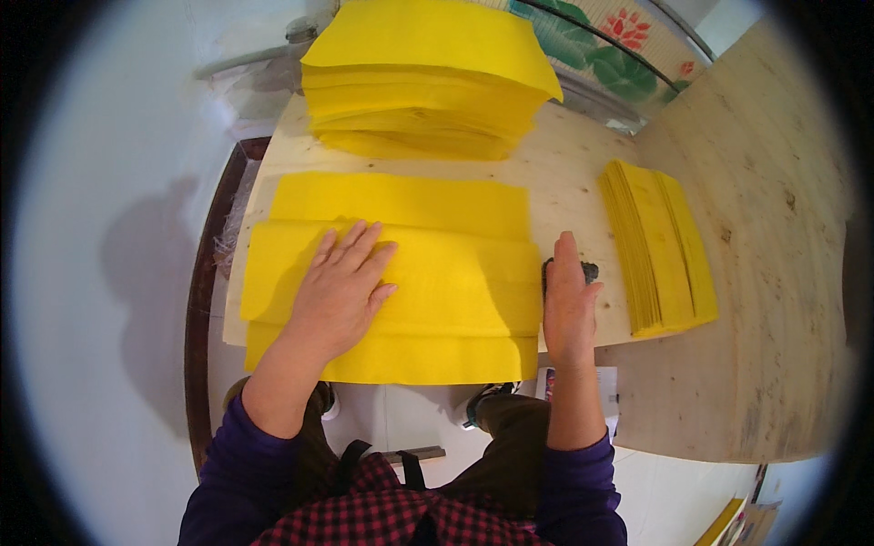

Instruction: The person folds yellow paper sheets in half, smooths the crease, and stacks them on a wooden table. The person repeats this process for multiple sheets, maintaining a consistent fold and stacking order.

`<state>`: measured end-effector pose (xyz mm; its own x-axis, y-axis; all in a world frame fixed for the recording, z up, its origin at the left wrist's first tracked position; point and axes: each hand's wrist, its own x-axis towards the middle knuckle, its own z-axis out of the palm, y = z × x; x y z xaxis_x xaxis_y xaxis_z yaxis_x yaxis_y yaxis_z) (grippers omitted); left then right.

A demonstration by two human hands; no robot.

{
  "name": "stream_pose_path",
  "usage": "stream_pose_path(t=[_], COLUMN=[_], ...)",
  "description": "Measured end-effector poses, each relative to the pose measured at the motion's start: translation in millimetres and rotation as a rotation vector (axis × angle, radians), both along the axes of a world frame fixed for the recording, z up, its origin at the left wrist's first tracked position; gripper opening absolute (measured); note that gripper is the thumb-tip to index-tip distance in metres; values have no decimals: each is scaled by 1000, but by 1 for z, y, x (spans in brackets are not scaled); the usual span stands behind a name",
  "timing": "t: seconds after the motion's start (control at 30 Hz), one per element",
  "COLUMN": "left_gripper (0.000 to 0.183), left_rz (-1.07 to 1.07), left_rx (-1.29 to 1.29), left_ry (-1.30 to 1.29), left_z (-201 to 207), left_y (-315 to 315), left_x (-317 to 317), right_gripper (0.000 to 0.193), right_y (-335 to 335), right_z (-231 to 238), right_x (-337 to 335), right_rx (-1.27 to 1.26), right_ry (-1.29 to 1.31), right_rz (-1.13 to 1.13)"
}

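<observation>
A yellow felt-like sheet (437, 282) lies in front of me on the pale wooden table, with folds running across it and its near part hanging over the front edge. My left hand (341, 296) rests flat on its left half, fingers spread, palm down. At the sheet's right edge, my right hand (570, 305) stands on its side with the fingers stretched straight and pressed together. A small black object (590, 272) shows on both sides of the right hand's fingers, mostly hidden by them; its kind is unclear.
Beyond the sheet stands a tall pile of yellow sheets (419, 91). On the right is a stack of folded yellow pieces (660, 250), beside an upright wooden panel (756, 227). A white wall (100, 300) is on the left. My shoes (482, 405) show below the table.
</observation>
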<state>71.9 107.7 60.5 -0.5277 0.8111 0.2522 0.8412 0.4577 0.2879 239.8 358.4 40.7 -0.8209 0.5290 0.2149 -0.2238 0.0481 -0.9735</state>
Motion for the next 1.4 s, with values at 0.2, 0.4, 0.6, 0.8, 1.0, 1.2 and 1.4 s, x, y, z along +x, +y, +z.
stream_pose_path(t=[0.2, 0.4, 0.6, 0.8, 1.0, 1.2, 1.4], left_gripper=[46, 49, 50, 50, 49, 50, 56], left_rz=[-17, -22, -41, -46, -39, -40, -9], left_rx=[23, 42, 65, 81, 80, 105, 4], left_ry=[-32, -56, -73, -63, -82, -93, -103], left_z=[-7, -8, -13, -15, -14, -14, -17], left_y=[3, 2, -1, -1, -3, -6, -6], left_x=[0, 0, 0, -1, -1, -1, -3], right_gripper=[97, 95, 97, 94, 83, 74, 78], right_y=[-2, -2, -16, -22, -22, -47, -84], right_z=[-7, 4, 11, 13, 24, 35, 13], right_x=[0, -3, -12, -14, -13, -30, -59], right_rx=[102, 330, 276, 290, 462, 1045, 1381], right_ry=[-10, -162, -194, -209, -247, -390, -660], right_rz=[81, -44, -119, -24, 17, 91, 63])
